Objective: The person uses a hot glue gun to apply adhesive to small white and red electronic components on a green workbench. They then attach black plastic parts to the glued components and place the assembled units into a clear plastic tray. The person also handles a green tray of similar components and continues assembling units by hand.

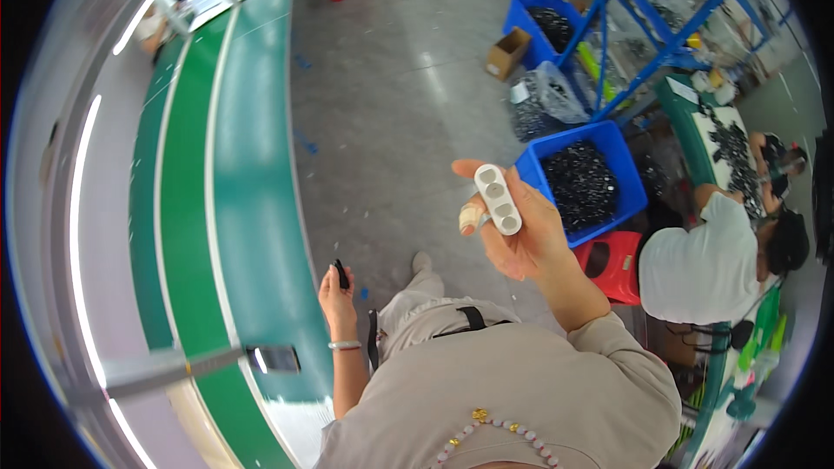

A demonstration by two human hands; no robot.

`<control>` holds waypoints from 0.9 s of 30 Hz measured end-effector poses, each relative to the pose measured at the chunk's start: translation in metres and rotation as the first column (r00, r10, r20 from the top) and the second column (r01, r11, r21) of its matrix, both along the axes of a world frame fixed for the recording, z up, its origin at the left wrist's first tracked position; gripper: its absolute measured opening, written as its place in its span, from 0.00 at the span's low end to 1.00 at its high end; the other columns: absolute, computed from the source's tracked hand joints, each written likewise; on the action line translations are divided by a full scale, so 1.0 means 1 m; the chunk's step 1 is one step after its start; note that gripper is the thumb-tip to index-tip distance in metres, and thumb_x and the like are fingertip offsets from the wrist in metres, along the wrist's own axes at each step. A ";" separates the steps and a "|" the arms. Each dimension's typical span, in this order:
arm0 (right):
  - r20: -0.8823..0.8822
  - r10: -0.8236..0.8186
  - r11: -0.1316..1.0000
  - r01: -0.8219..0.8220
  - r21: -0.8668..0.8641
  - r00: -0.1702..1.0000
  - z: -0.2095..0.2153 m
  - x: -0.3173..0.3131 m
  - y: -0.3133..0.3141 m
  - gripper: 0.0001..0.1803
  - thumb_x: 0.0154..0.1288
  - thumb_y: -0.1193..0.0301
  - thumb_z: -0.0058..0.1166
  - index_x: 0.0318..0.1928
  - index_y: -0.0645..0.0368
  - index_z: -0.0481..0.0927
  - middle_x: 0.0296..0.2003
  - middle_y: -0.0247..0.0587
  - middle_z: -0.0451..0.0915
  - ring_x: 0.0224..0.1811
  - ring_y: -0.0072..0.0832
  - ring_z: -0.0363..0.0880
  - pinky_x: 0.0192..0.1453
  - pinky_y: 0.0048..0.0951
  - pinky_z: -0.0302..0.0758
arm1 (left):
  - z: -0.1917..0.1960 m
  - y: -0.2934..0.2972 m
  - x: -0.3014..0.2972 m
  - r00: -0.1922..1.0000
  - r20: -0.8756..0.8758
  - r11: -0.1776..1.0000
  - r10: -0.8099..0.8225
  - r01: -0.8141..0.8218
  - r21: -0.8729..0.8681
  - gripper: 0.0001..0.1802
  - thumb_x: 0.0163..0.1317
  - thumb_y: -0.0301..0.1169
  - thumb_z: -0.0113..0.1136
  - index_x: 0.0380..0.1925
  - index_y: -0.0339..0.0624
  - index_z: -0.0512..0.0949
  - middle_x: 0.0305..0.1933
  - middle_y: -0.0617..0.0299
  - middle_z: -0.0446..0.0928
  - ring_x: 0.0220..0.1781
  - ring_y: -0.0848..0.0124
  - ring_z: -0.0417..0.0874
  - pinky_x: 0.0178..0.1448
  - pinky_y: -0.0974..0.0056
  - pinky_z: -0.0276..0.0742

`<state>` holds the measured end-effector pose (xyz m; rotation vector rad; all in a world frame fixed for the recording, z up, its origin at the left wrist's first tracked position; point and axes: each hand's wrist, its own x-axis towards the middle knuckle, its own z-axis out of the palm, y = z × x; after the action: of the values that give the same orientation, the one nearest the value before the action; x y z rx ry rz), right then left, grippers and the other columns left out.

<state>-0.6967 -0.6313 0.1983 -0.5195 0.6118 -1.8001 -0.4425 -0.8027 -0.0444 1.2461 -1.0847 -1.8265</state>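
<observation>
My right hand (540,230), raised in front of me, is closed round a white oblong plastic piece (493,189) with rounded ends. A row of several round recesses faces up along it. A pale wrap (470,216) covers one fingertip of that hand. Lower and to the left, my left hand (337,301) pinches a small, narrow black piece (341,274). Its exact kind is too small to make out. The two hands are well apart.
A long green worktable (261,165) runs along my left, with a phone (276,359) on it. To the right stand a blue bin (632,175) full of small dark parts, a red stool (618,265), a blue rack (669,45) and a seated person in white (704,265).
</observation>
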 end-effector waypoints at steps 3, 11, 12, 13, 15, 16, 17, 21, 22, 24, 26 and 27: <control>-0.067 -0.089 0.993 0.094 0.071 0.994 0.025 -0.057 -0.027 0.28 0.74 0.54 0.28 0.64 0.63 0.59 0.38 0.56 0.78 0.08 0.24 0.68 0.10 0.20 0.61 | 0.018 -0.063 -0.108 0.990 -0.065 0.992 -0.125 0.125 0.001 0.13 0.65 0.37 0.56 0.40 0.37 0.76 0.36 0.62 0.78 0.37 0.75 0.79 0.40 0.72 0.76; -0.012 -0.249 0.959 0.249 0.134 0.968 -0.004 -0.242 -0.158 0.26 0.74 0.56 0.33 0.61 0.63 0.63 0.38 0.50 0.79 0.10 0.19 0.67 0.11 0.17 0.62 | 0.025 -0.219 -0.358 0.887 0.016 0.882 -0.462 0.461 -0.098 0.12 0.65 0.36 0.56 0.38 0.38 0.78 0.30 0.64 0.78 0.30 0.79 0.75 0.33 0.74 0.70; -0.036 -0.289 0.945 0.291 0.147 0.957 -0.019 -0.270 -0.180 0.26 0.74 0.57 0.34 0.60 0.64 0.64 0.38 0.48 0.79 0.10 0.19 0.67 0.12 0.17 0.62 | 0.021 -0.238 -0.378 0.886 0.060 0.879 -0.461 0.465 -0.109 0.12 0.65 0.36 0.56 0.37 0.38 0.78 0.29 0.65 0.77 0.30 0.79 0.75 0.33 0.75 0.70; -0.053 -0.306 0.940 0.310 0.145 0.951 -0.035 -0.300 -0.204 0.25 0.73 0.57 0.35 0.59 0.64 0.65 0.38 0.47 0.79 0.11 0.18 0.67 0.12 0.17 0.62 | 0.018 -0.254 -0.396 0.888 0.048 0.883 -0.458 0.461 -0.086 0.12 0.65 0.36 0.56 0.37 0.38 0.78 0.29 0.65 0.77 0.29 0.79 0.75 0.33 0.74 0.70; -0.014 -0.431 0.856 0.413 0.312 0.902 -0.066 -0.368 -0.255 0.25 0.72 0.57 0.39 0.57 0.65 0.67 0.35 0.39 0.78 0.15 0.17 0.69 0.12 0.17 0.62 | 0.001 -0.290 -0.428 0.928 0.010 0.928 -0.372 0.372 -0.007 0.12 0.65 0.36 0.56 0.37 0.38 0.78 0.29 0.65 0.77 0.29 0.79 0.75 0.33 0.74 0.70; -0.030 -0.453 0.831 0.435 0.346 0.891 -0.085 -0.406 -0.282 0.23 0.71 0.57 0.43 0.56 0.63 0.69 0.33 0.36 0.77 0.18 0.16 0.70 0.15 0.15 0.62 | -0.006 -0.311 -0.436 0.951 -0.014 0.949 -0.310 0.310 0.051 0.12 0.65 0.36 0.56 0.37 0.38 0.78 0.30 0.65 0.77 0.30 0.79 0.75 0.33 0.74 0.70; -0.046 -0.476 0.787 0.448 0.423 0.878 -0.109 -0.444 -0.304 0.21 0.70 0.58 0.45 0.53 0.62 0.71 0.32 0.34 0.77 0.20 0.16 0.70 0.17 0.15 0.63 | 0.005 -0.333 -0.446 0.972 0.006 0.969 -0.234 0.233 0.083 0.12 0.65 0.37 0.56 0.36 0.38 0.77 0.30 0.65 0.77 0.30 0.79 0.75 0.34 0.73 0.71; 0.059 -0.293 0.798 0.210 0.565 0.954 -0.208 -0.541 -0.401 0.15 0.69 0.63 0.48 0.49 0.60 0.75 0.33 0.31 0.77 0.24 0.17 0.71 0.23 0.19 0.68 | 0.020 -0.410 -0.458 0.998 0.051 0.996 -0.023 0.018 0.088 0.13 0.65 0.37 0.55 0.39 0.38 0.77 0.32 0.64 0.78 0.32 0.77 0.77 0.41 0.72 0.76; 0.075 -0.223 0.781 0.132 0.610 0.972 -0.220 -0.556 -0.419 0.15 0.68 0.64 0.48 0.49 0.60 0.75 0.33 0.31 0.77 0.24 0.17 0.72 0.25 0.20 0.69 | 0.019 -0.420 -0.456 0.994 0.099 0.996 0.050 -0.057 0.072 0.13 0.65 0.38 0.55 0.40 0.38 0.78 0.32 0.64 0.78 0.32 0.78 0.77 0.39 0.72 0.75; 0.073 -0.111 0.760 0.038 0.649 0.991 -0.223 -0.584 -0.476 0.14 0.67 0.66 0.49 0.48 0.60 0.76 0.32 0.32 0.77 0.25 0.19 0.73 0.27 0.21 0.71 | 0.005 -0.456 -0.462 0.963 0.144 0.970 0.227 -0.236 0.051 0.13 0.65 0.38 0.56 0.37 0.38 0.78 0.29 0.65 0.78 0.30 0.79 0.76 0.36 0.73 0.74; 0.032 -0.033 0.762 0.005 0.647 0.999 -0.232 -0.620 -0.534 0.14 0.67 0.66 0.50 0.48 0.61 0.75 0.32 0.33 0.76 0.27 0.19 0.73 0.28 0.22 0.71 | -0.030 -0.493 -0.480 0.935 0.153 0.941 0.319 -0.332 0.072 0.12 0.64 0.37 0.57 0.35 0.39 0.79 0.28 0.65 0.78 0.29 0.79 0.77 0.32 0.74 0.75; 0.004 -0.009 0.767 0.005 0.642 1.000 -0.240 -0.639 -0.563 0.14 0.67 0.66 0.50 0.49 0.61 0.75 0.32 0.33 0.76 0.28 0.19 0.73 0.28 0.21 0.71 | -0.045 -0.513 -0.498 0.917 0.147 0.914 0.372 -0.389 0.113 0.12 0.64 0.37 0.57 0.34 0.39 0.79 0.27 0.65 0.77 0.28 0.79 0.76 0.31 0.74 0.75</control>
<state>-1.3355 -1.1943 -0.0419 -0.0331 1.1679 -1.4651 -0.9403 -1.3161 -0.0891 1.5485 -0.7175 -1.5609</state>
